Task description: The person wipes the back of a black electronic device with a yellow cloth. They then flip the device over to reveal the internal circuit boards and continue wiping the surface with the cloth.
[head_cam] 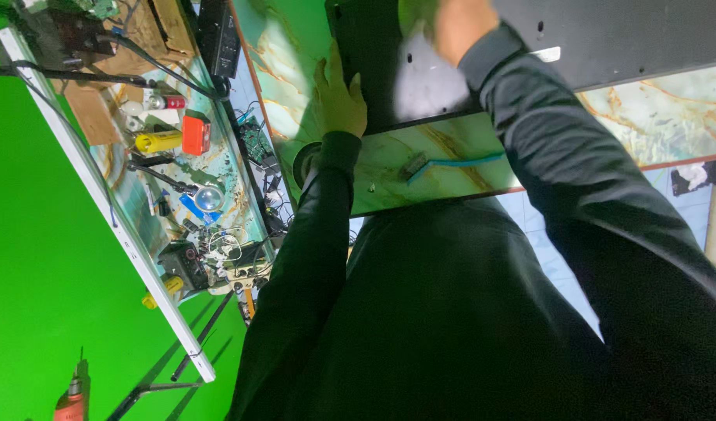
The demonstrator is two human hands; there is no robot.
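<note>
Your left hand (341, 97) lies flat, fingers spread, on the corner of the large black panel (607, 35); its grip is open and closes on nothing. Your right hand (461, 25) presses down on the same panel further along, blurred, so you cannot tell how far its grip is open. The panel rests on the green marbled surface (670, 113), reaching close to its near edge. A blue-handled brush (451, 164) lies just beside the panel at that edge. A cluttered workbench (124, 234) with tools stands well apart.
</note>
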